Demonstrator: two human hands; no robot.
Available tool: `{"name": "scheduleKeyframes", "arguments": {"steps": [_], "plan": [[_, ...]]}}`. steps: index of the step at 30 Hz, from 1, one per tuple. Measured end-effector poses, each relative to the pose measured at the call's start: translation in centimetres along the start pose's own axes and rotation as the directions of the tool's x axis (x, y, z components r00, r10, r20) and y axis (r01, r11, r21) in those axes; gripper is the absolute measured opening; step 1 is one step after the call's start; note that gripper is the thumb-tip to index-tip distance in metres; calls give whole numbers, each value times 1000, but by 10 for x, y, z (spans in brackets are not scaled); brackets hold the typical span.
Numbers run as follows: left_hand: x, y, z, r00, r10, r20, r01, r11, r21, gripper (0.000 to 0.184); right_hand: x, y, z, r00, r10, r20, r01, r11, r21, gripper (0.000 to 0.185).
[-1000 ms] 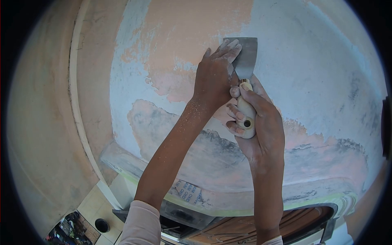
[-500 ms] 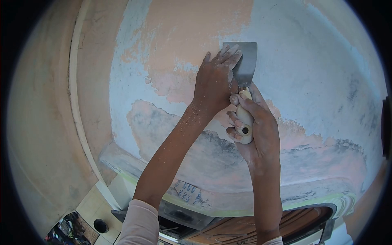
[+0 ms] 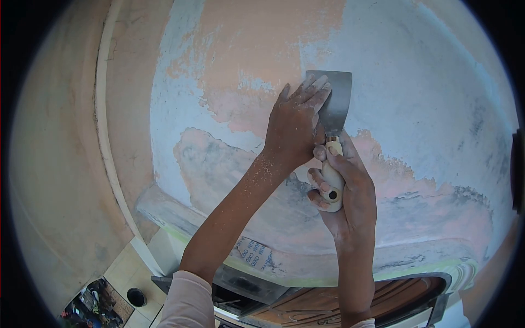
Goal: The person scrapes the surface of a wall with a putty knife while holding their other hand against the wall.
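My right hand (image 3: 355, 180) is wrapped round the pale handle of a putty knife (image 3: 338, 101), whose wide grey metal blade points up the wall. The blade lies against the patchy wall (image 3: 404, 93), where peach, pinkish and grey areas show beside pale blue-white paint. Dusted with white powder, my left hand (image 3: 292, 123) lies with its fingers stretched out, the tips resting on the left side of the blade. Its thumb is partly hidden near the blade's neck.
A piece of sandpaper (image 3: 254, 254) with printed backing lies on the ledge below. Further down is a carved wooden door (image 3: 317, 306). At lower left, a black cup (image 3: 136, 297) stands on floor tiles near a dark pile of items (image 3: 93, 309).
Both hands and the putty knife have moved slightly down and to the right in view. My grip and the fingers on the blade look the same.
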State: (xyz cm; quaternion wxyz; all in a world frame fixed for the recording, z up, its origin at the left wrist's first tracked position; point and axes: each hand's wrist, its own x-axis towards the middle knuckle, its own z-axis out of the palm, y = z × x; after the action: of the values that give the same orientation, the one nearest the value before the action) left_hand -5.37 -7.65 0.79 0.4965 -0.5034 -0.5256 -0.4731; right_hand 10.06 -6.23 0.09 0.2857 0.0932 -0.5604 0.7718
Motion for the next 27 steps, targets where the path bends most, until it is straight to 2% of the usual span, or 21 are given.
{"name": "scheduleKeyframes", "arguments": {"steps": [3,7,11,14,18,21,27], "plan": [[4,-9,1,999,27,-34,-28,999,-41,57,3,5,16,989,-48,-143,42,998,-44,29],[10,-8,2,999,3,-34,-7,994,-108,56,1,-6,24,992,-28,-120,27,1000,-14,30],[-6,0,4,999,40,-22,-41,998,-39,57,-6,2,15,988,-20,-153,14,999,-36,30],[6,-5,3,1000,5,-27,-8,991,-136,57,-4,-8,24,989,-15,-144,12,1000,-22,29],[-9,6,6,1000,3,-23,-4,999,-53,57,-14,-1,4,994,47,-94,-54,996,-74,33],[-5,3,4,999,41,-32,-41,999,15,58,-8,3,3,997,6,-73,-13,996,-84,32],[2,-3,6,999,35,-39,-37,997,-62,59,-4,0,2,997,15,-71,-19,998,-57,39]]}}
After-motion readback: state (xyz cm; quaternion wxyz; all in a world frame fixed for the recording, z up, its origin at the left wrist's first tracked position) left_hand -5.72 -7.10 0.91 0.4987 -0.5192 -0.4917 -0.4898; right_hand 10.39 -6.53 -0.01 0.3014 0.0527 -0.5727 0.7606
